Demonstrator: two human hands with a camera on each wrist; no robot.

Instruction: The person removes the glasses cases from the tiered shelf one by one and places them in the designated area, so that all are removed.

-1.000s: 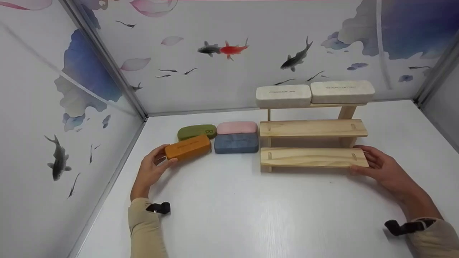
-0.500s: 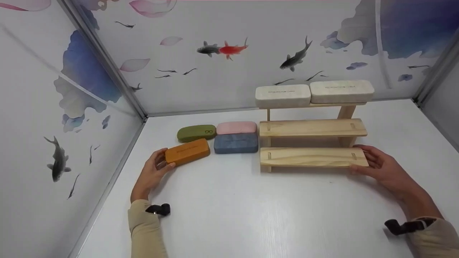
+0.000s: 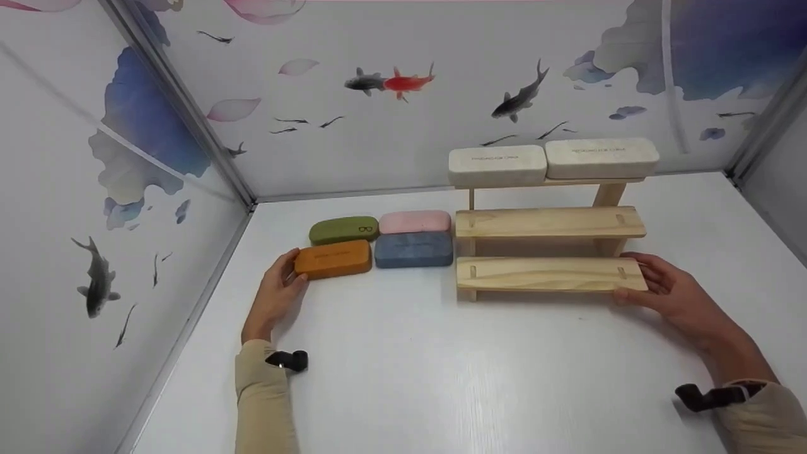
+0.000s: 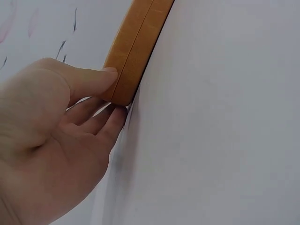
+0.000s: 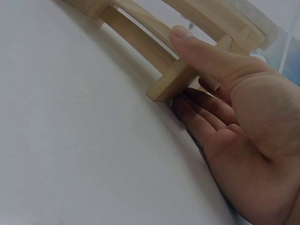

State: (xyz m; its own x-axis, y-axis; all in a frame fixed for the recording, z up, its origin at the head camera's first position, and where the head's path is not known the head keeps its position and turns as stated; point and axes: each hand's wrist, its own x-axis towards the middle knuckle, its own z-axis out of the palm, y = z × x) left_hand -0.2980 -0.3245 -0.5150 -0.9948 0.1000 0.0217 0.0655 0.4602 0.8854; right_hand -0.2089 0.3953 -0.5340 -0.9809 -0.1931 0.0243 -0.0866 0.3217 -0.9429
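An orange glasses case (image 3: 334,259) lies on the table, its left end pinched between the thumb and fingers of my left hand (image 3: 277,290). In the left wrist view the thumb presses the side of the orange case (image 4: 136,49). Behind it is a green glasses case (image 3: 343,230) with a small glasses mark; to its right sit a pink case (image 3: 415,221) and a blue case (image 3: 413,250). My right hand (image 3: 674,290) grips the right end of the bottom step of a three-tier wooden stand (image 3: 548,273), the thumb in front and the fingers behind.
Two cream glasses cases (image 3: 497,165) with faint lettering stand side by side on the stand's top tier. A white table (image 3: 441,372) extends in front. Printed panels with fish and petals form the back wall (image 3: 391,139) and left wall (image 3: 57,189).
My left hand has turned the orange case from a slant to nearly straight and set it close in front of the green one. The right hand has kept its place on the stand.
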